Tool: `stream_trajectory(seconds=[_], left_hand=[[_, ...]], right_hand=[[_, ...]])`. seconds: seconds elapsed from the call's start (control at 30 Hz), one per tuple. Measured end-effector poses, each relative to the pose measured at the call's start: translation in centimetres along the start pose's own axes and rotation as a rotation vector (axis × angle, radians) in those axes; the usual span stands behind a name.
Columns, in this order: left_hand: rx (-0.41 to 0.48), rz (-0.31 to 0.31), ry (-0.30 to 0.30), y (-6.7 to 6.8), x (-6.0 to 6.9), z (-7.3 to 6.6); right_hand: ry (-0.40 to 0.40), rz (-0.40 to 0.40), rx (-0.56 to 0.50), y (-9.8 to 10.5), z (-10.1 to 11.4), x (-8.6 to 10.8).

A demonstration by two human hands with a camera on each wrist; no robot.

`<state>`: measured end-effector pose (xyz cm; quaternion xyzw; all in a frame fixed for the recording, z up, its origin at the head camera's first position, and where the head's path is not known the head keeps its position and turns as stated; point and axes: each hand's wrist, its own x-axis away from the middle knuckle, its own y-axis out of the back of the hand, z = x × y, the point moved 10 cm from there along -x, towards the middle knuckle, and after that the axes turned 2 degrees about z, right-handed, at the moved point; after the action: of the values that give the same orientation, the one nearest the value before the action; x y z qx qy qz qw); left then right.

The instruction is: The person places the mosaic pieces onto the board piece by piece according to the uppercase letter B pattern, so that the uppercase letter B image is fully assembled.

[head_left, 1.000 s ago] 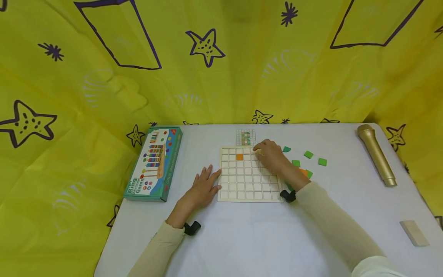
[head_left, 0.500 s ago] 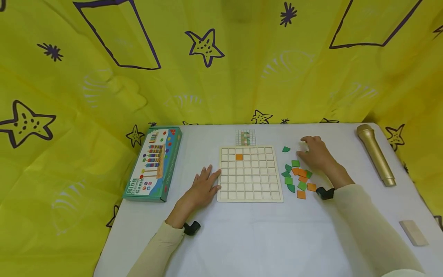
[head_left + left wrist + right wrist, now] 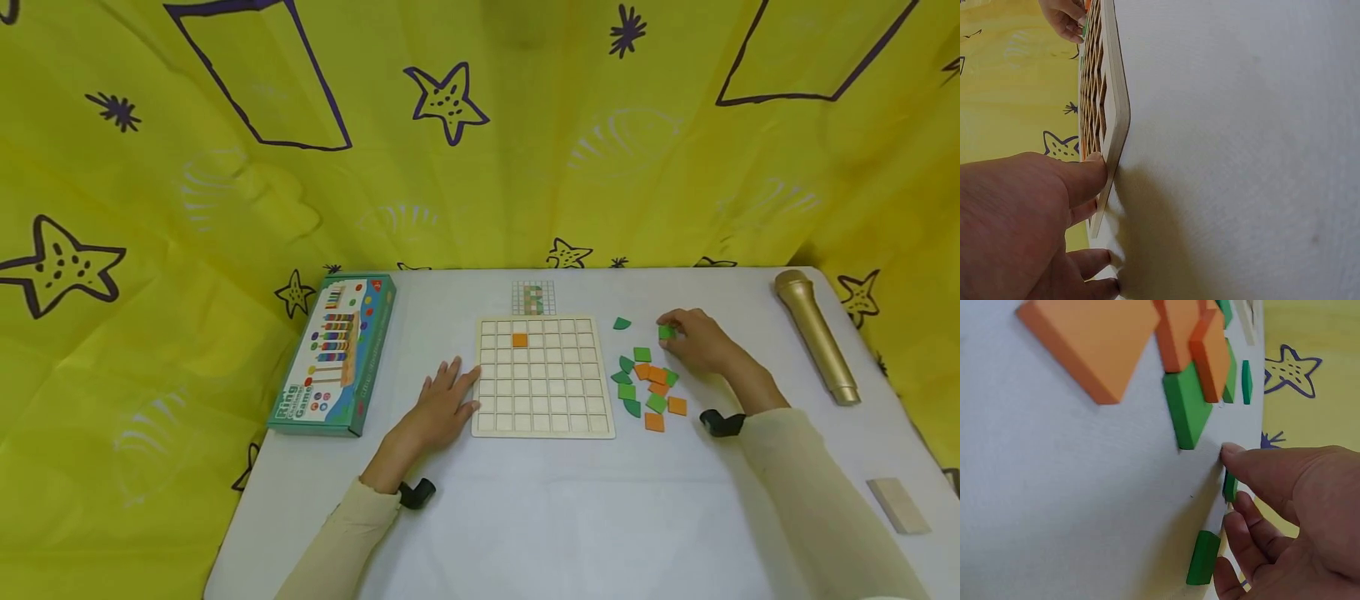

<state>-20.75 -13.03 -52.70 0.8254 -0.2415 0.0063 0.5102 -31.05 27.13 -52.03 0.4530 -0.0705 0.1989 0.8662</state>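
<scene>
A square wooden grid board (image 3: 543,436) lies mid-table, with one orange square tile (image 3: 520,340) in an upper cell. My left hand (image 3: 438,408) rests at the board's left edge, fingers spread. In the left wrist view its thumb (image 3: 1085,178) touches the board's rim. To the right of the board, my right hand (image 3: 697,342) pinches a green square tile (image 3: 666,332) between thumb and fingers. The right wrist view shows this tile (image 3: 1230,486) edge-on, and a second green tile (image 3: 1204,557) lying by the lower fingers. That second tile is hidden under the hand in the head view.
Several green and orange tiles (image 3: 655,422) lie loose beside the board. Behind the board is a small pattern card (image 3: 533,297). A ring game box (image 3: 330,358) stands left; a gold microphone (image 3: 816,333) and a wooden block (image 3: 897,505) are at right. A yellow curtain hangs behind.
My right hand has moved from the board's upper right over to the loose tiles on the right and taken hold of a green square tile. My left hand has stayed still.
</scene>
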Motion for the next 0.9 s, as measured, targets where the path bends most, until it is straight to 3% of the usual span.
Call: stream_trajectory(seconds=[0.4, 0.7, 0.9], left_hand=[[-0.004, -0.002, -0.001, 0.0, 0.0, 0.0], [0.003, 0.008, 0.004, 0.0, 0.1, 0.0], [-0.001, 0.013, 0.005, -0.1, 0.0, 0.2]], right_hand=[[0.033, -0.067, -0.042, 0.3, -1.3, 0.0], [0.063, -0.138, -0.046, 0.3, -0.4, -0.5], [0.036, -0.146, -0.051, -0.1, 0.5, -1.0]])
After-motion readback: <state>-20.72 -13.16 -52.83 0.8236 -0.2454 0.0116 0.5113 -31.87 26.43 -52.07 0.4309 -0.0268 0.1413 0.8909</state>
